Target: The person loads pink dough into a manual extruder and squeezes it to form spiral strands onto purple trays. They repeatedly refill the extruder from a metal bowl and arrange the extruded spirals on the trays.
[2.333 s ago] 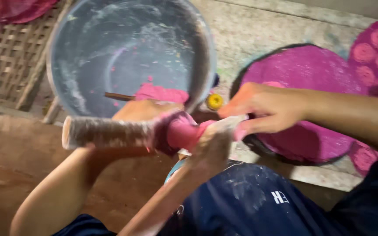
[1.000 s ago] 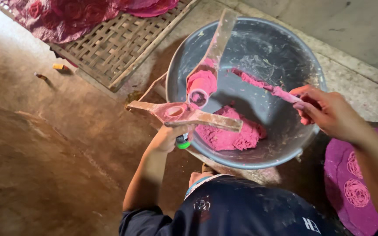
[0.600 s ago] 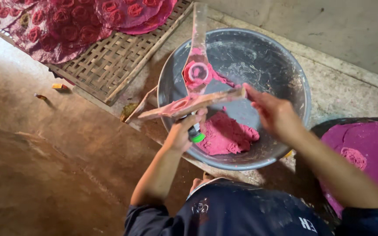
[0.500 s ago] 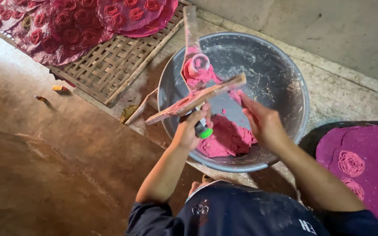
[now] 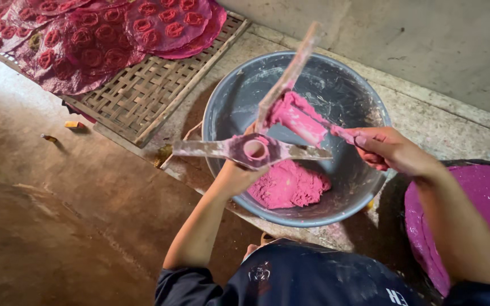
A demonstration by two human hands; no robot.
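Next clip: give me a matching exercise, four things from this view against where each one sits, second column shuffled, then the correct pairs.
Things:
1. lump of pink dough
2. hinged wooden press smeared with pink
3. dark red patterned rounds
4. flat purple round tray

Places:
A. spread on the woven bamboo mat, upper left
B. held up over the bowl by the left hand and the right hand
C. at the bottom of the grey metal bowl
D. at the right edge of the view, beside the bowl

Pairs: 1-C, 2-B, 3-A, 4-D
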